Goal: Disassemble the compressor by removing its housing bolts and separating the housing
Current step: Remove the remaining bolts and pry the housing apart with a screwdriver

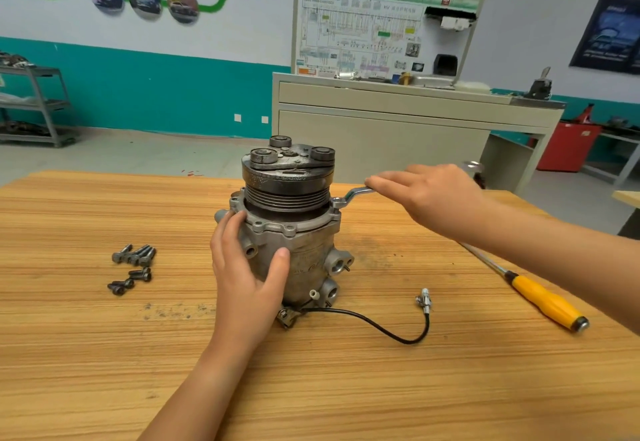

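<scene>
A grey metal compressor (304, 260) stands upright mid-table with its dark pulley (287, 181) on top. My left hand (246, 267) grips the housing's left front side, thumb across the front. A silver ring wrench (349, 196) sits on a bolt at the right of the flange. My right hand (429, 194) lies over the wrench handle with fingers fairly straight, and its far end sticks out beyond the hand. Several removed bolts (133, 264) lie loose on the table to the left.
A yellow-handled screwdriver (540, 298) lies at the right of the wooden table (104, 354). The compressor's black cable with a connector (422, 300) loops across the table to the front right. A beige training bench (381, 118) stands behind the table.
</scene>
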`<state>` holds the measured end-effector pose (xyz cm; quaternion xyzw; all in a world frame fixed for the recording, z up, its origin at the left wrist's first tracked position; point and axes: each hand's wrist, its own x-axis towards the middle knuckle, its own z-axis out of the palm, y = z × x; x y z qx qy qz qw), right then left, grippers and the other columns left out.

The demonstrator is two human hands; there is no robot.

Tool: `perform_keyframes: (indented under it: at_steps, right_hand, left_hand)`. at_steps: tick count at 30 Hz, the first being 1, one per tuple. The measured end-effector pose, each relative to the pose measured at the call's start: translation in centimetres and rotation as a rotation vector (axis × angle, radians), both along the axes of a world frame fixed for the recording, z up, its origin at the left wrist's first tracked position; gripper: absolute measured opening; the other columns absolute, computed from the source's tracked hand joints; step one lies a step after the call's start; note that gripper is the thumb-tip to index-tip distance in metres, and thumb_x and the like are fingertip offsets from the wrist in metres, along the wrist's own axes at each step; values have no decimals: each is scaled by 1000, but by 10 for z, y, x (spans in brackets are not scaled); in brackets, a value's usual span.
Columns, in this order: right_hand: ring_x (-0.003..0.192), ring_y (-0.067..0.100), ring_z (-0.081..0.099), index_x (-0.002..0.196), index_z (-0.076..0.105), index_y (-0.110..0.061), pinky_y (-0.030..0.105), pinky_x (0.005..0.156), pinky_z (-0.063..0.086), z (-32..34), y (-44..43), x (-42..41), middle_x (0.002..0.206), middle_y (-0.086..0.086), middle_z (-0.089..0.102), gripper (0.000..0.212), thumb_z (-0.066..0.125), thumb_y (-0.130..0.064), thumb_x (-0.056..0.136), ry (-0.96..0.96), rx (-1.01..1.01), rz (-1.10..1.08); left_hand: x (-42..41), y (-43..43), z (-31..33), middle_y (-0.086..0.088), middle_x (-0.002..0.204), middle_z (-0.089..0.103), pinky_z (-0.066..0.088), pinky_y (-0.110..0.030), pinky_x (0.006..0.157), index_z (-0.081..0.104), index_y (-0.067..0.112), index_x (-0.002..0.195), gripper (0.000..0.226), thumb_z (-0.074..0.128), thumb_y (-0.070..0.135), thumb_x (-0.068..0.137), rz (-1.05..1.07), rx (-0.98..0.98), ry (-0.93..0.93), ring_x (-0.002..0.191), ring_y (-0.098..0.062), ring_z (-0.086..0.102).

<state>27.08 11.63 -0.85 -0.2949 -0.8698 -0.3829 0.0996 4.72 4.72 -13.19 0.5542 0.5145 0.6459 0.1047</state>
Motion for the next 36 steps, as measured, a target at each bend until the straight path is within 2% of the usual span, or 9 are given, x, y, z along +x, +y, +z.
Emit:
perform_keyframes:
  at_steps: [3, 6, 11, 13, 15, 18, 26, 33, 36]
  right_hand:
    - [70, 28, 69, 88, 71, -1, 37, 52, 56, -13, 28, -10, 89, 12, 72, 26, 74, 12, 66, 220, 134, 271]
    - [82, 29, 69, 84, 71, -1, 51, 71, 55, -34, 46, -34, 93, 12, 72, 15, 73, 5, 71, 430, 107, 248]
    - [79, 23, 70, 86, 71, -3, 58, 86, 43, -52, 55, -67, 83, 8, 72, 21, 51, -5, 84, 686, 42, 232]
    - [73, 25, 69, 90, 70, -2, 51, 81, 48, -56, 53, -72, 79, 9, 72, 25, 46, -8, 85, 755, -73, 198]
    - [65, 31, 64, 102, 68, -4, 32, 59, 47, -57, 50, -68, 76, 12, 69, 20, 53, -7, 88, 942, -218, 116]
    - [62, 33, 58, 128, 50, -10, 40, 53, 44, -49, 35, -54, 71, 13, 60, 32, 44, -16, 97, 1215, -432, 83]
    - [48, 13, 35, 139, 17, -39, 25, 41, 23, -34, -42, -20, 56, -7, 39, 43, 30, -28, 99, 451, -307, -362]
    - [45, 15, 29, 145, 11, -13, 26, 37, 24, -4, -67, -51, 57, 0, 33, 66, 38, 2, 87, 104, -242, -555]
    - [45, 18, 27, 144, 7, 0, 28, 36, 23, 3, -74, -69, 77, 9, 53, 66, 38, 6, 86, 5, -270, -604]
  left_hand:
    - [0, 1, -1, 7, 148, 20, 14, -5, 102, 24, 36, 134, 66, 45, 54, 74, 11, 7, -27, 137, -1, 14]
    - [-5, 2, -1, 4, 150, 16, 11, -1, 101, 23, 26, 140, 75, 44, 54, 74, 72, 38, -13, 135, 3, 12]
    - [10, 5, 9, 8, 151, 6, 16, -35, 114, 2, 54, 133, 82, 53, 56, 69, 78, 55, 95, 143, -10, 6]
    - [17, 6, 14, 3, 154, 8, 18, -42, 116, 2, 55, 131, 83, 54, 59, 66, 85, 28, 32, 144, -13, 7]
    - [17, 6, 14, 3, 156, 8, 18, -44, 116, 8, 45, 139, 90, 54, 63, 64, 102, -7, 10, 143, -10, 7]
    - [7, 10, 17, 5, 157, 7, 17, -45, 116, 11, 29, 148, 103, 60, 62, 63, 150, -63, 34, 141, -4, 6]
    - [-1, 14, 21, 3, 148, 26, 19, -30, 109, 14, 23, 149, 104, 73, 51, 67, 129, -100, 34, 138, -13, 19]
    - [1, 14, 21, 16, 129, 26, 20, -27, 107, 21, 20, 146, 99, 67, 50, 63, 130, -60, 23, 128, -3, 20]
    - [2, 14, 22, 16, 128, 26, 20, -27, 107, 23, 18, 145, 97, 67, 48, 64, 129, -51, 28, 126, -3, 20]
